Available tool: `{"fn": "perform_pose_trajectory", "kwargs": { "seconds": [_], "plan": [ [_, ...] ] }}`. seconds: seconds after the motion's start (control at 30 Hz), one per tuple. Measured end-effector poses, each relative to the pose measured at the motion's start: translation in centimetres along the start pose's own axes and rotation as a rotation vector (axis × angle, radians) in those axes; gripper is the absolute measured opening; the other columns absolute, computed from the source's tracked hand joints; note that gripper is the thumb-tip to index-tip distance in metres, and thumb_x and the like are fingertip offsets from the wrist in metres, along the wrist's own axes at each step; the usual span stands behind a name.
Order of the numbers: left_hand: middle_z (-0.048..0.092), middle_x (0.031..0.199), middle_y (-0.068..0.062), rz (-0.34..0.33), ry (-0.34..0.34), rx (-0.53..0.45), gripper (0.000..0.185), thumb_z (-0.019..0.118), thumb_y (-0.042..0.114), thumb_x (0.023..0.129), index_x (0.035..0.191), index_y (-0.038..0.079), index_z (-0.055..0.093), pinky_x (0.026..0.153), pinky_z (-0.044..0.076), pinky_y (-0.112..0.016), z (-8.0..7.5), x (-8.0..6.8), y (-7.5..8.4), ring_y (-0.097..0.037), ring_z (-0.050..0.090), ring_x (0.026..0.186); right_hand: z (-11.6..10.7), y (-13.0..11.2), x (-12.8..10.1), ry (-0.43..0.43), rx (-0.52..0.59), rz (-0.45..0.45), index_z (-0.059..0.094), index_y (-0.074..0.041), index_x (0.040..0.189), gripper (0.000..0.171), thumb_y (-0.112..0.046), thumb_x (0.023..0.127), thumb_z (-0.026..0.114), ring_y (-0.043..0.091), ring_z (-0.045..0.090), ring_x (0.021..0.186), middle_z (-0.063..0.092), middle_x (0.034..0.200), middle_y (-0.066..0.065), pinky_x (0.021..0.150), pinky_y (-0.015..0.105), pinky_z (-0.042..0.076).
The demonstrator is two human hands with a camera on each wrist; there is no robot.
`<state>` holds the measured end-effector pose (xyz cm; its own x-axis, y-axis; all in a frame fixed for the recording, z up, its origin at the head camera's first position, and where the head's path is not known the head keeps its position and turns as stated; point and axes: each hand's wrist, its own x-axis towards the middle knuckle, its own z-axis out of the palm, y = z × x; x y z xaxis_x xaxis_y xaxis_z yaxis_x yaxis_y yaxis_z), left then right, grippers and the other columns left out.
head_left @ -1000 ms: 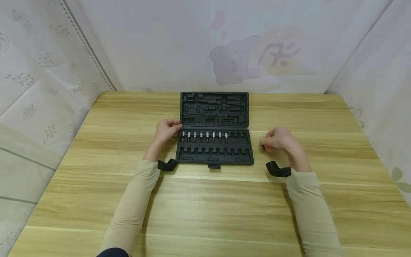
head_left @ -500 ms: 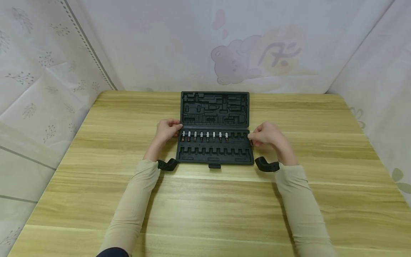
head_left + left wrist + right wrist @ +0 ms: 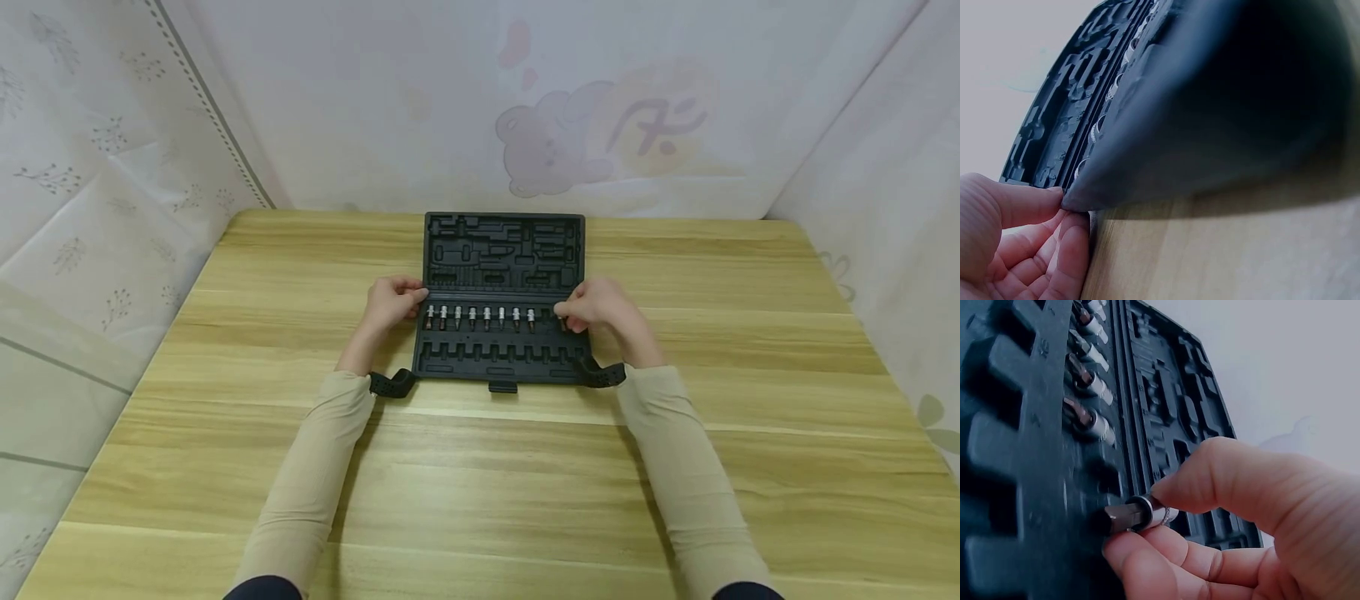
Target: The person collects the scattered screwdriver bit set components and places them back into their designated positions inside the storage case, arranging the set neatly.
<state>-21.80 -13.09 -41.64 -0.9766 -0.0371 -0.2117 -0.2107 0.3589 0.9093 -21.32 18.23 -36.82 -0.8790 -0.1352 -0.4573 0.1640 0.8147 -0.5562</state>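
From the head view, an open black tool case (image 3: pixel 502 304) lies on the wooden table (image 3: pixel 480 467), nearer its far edge than its near one and about midway between the left and right edges. The lid half lies flat toward the far edge, its moulded recesses bare. In the near half, the far row of slots carries eight bit sockets (image 3: pixel 480 317) side by side, filling it from the left end; the slots at the right end of that row are not yet filled, and the whole near row of slots has nothing in it. So, by my reading, roughly a third of the tray is loaded. The left hand (image 3: pixel 392 303) rests at the case's left edge by the hinge line. The right hand (image 3: pixel 600 310) is over the right end of the filled row.

From the left wrist, the left hand's thumb (image 3: pixel 1022 203) and fingers pinch the case's left corner, bracing it against the table.

From the right wrist, the right hand's thumb and forefinger (image 3: pixel 1222 481) are curled round one more bit socket (image 3: pixel 1138 515), dark hex end pointing into the tray next to the last seated ones. Whether its tip already touches the slot is hard to tell, the view being so close and dim.
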Motion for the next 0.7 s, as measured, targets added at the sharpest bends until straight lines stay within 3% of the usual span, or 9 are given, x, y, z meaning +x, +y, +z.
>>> {"fn": "perform_pose_trajectory", "kwargs": {
  "seconds": [0.23, 0.5, 0.7],
  "plan": [
    [0.062, 0.083, -0.009, 0.009, 0.003, -0.006, 0.026, 0.062, 0.010, 0.090, 0.110, -0.006, 0.064, 0.056, 0.050, -0.019, 0.0, 0.0, 0.1, -0.009, 0.054, 0.058, 0.5, -1.0, 0.6, 0.006, 0.013, -0.013, 0.071, 0.006, 0.089, 0.028, -0.021, 0.087, 0.063, 0.013, 0.064, 0.057, 0.065, 0.061, 0.002, 0.055, 0.024, 0.046],
    [0.062, 0.082, -0.009, 0.009, 0.003, -0.013, 0.025, 0.062, 0.009, 0.090, 0.109, -0.007, 0.064, 0.055, 0.049, -0.018, 0.0, 0.1, 0.0, -0.009, 0.053, 0.057, 1.1, -1.8, 0.6, 0.043, -0.054, 0.003, 0.070, 0.001, 0.074, 0.027, -0.022, 0.087, 0.065, 0.017, 0.065, 0.058, 0.064, 0.060, 0.004, 0.080, 0.043, 0.052],
    [0.062, 0.080, -0.008, 0.016, 0.005, -0.018, 0.024, 0.063, 0.009, 0.089, 0.108, -0.008, 0.064, 0.055, 0.049, -0.018, 0.0, 0.1, -0.2, -0.009, 0.053, 0.056, 1.7, -2.4, 0.7, 0.077, -0.120, 0.008, 0.060, -0.005, 0.057, 0.035, -0.023, 0.086, 0.066, 0.019, 0.065, 0.059, 0.063, 0.056, 0.005, 0.078, 0.043, 0.053]
  ]
}}
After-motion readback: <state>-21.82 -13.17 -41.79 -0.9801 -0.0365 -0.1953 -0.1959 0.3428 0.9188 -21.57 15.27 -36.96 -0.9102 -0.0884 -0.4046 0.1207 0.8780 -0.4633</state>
